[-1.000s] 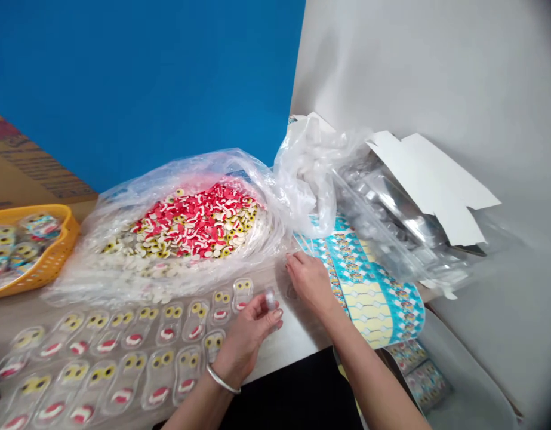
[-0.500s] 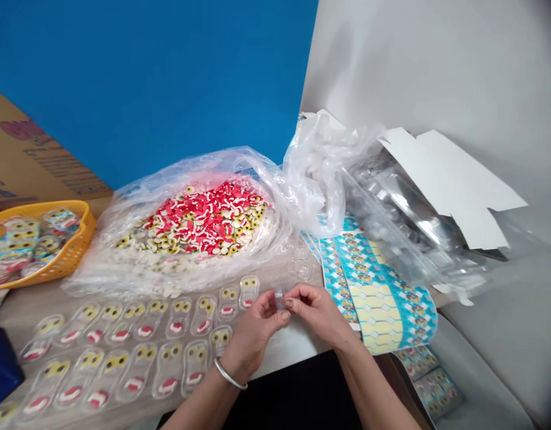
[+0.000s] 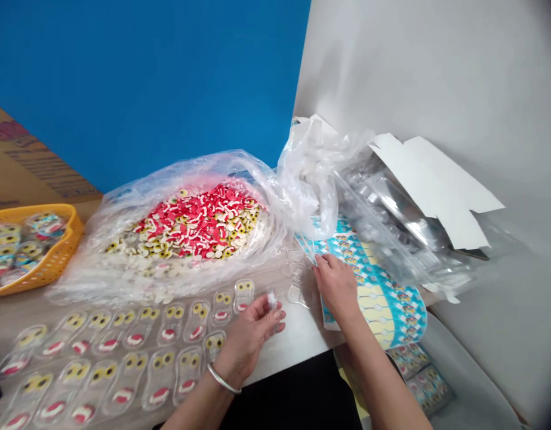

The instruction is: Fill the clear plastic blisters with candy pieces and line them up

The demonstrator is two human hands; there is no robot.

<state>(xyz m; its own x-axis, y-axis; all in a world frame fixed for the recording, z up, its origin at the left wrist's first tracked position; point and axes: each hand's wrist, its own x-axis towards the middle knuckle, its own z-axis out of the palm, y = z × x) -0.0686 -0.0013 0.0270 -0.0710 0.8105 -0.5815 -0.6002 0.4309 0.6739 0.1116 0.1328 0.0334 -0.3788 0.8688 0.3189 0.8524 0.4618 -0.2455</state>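
My left hand, with a silver bangle on the wrist, is curled around a small clear plastic blister tray pinched at the fingertips. My right hand rests palm down on the stack of blue and yellow printed cards, fingers bent at its left edge. An empty clear blister lies on the table between the hands. Two rows of filled blisters with yellow eye and red mouth candies stretch to the left. Behind them an open plastic bag holds a heap of red, white and yellow candies.
A yellow basket with packed items stands at the far left, before a cardboard box. A plastic bag of clear empty trays and white cardboard flaps lie at the right. More printed cards sit low right.
My right hand left my left hand and moved right onto the printed cards. My left hand still holds the clear blister.
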